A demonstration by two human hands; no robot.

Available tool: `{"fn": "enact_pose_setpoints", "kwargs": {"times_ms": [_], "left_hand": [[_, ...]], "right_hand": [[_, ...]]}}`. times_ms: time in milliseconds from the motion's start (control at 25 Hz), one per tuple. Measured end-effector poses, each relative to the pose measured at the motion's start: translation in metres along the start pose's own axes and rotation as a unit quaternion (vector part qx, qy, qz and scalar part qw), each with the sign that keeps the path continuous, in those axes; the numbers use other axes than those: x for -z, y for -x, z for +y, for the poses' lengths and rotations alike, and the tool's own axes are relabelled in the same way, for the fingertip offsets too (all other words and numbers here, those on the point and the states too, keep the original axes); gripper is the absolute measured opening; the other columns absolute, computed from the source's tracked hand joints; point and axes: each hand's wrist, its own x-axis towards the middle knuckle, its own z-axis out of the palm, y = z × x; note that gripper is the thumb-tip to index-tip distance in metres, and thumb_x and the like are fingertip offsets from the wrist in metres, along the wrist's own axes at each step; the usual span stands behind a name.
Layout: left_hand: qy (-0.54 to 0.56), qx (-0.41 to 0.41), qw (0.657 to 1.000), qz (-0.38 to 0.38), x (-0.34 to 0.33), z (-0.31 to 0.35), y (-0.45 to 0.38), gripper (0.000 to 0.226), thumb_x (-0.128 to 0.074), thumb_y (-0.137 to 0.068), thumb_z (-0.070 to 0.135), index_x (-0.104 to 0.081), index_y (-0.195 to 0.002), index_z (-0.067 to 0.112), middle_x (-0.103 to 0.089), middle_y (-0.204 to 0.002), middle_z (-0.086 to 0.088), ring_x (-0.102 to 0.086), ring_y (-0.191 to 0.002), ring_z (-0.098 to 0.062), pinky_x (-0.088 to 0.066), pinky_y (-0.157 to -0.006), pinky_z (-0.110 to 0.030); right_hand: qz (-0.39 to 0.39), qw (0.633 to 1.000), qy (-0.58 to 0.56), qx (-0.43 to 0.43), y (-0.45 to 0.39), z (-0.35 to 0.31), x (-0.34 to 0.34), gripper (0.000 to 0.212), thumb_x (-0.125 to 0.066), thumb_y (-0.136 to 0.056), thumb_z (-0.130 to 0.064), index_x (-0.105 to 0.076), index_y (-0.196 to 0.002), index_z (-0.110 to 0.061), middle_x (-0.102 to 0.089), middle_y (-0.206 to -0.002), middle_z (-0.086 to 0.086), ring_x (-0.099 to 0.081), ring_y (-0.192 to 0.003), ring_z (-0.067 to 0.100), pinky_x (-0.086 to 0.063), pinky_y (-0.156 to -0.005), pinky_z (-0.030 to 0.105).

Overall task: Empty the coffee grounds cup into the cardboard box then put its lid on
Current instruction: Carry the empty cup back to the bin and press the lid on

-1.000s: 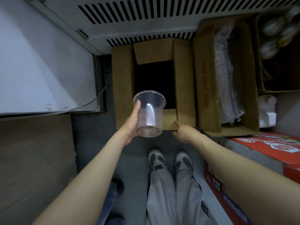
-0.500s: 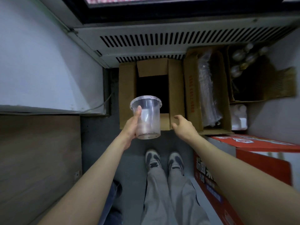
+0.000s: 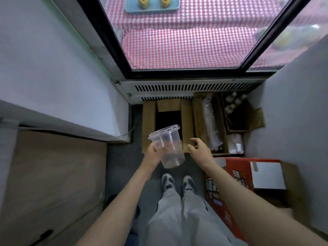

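Above the open cardboard box (image 3: 186,121), a clear cup (image 3: 168,148) tilts.
Left hand (image 3: 153,154) grips it; right hand (image 3: 199,148) hangs loosely curled, holding nothing.

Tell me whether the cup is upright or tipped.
Tipped. The clear plastic cup in the left hand leans, rim toward the open cardboard box, base toward the person.

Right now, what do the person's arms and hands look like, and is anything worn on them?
Both forearms are bare up to the frame edge: no sleeves, watch, bracelet or gloves show. The left hand and the right hand carry no rings that I can see. Lower down, the person wears light grey trousers with a dark side stripe and dark-and-white sneakers.
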Motion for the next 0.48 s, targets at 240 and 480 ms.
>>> {"fn": "enact_pose_setpoints", "kwargs": {"times_ms": [240,480], "left_hand": [[-0.036,-0.062,0.996,0.058,0.002,0.013,0.061,0.113,-0.09,-0.042,0.077,-0.062,-0.135,0.018,-0.072,-0.126,-0.002,-0.069,-0.116,-0.021,-0.062,-0.093,-0.043],[-0.104,-0.143,0.981,0.081,-0.004,0.014,0.116,0.108,-0.099,-0.052,0.051,-0.051,-0.146,0.028,-0.063,-0.136,0.01,-0.06,-0.127,-0.008,-0.052,-0.107,-0.034]], "right_hand": [[0.022,0.999,-0.02,0.029,0.071,-0.025,0.012,0.043,-0.052,-0.1,-0.028,-0.049,-0.142,-0.02,-0.062,-0.13,0.008,-0.057,-0.105,0.015,-0.045,-0.082,0.028],[0.05,0.998,-0.025,0.033,0.134,-0.011,0.039,0.042,-0.051,-0.1,-0.033,-0.05,-0.14,-0.022,-0.066,-0.119,0.006,-0.063,-0.106,0.021,-0.052,-0.091,0.039]]}}
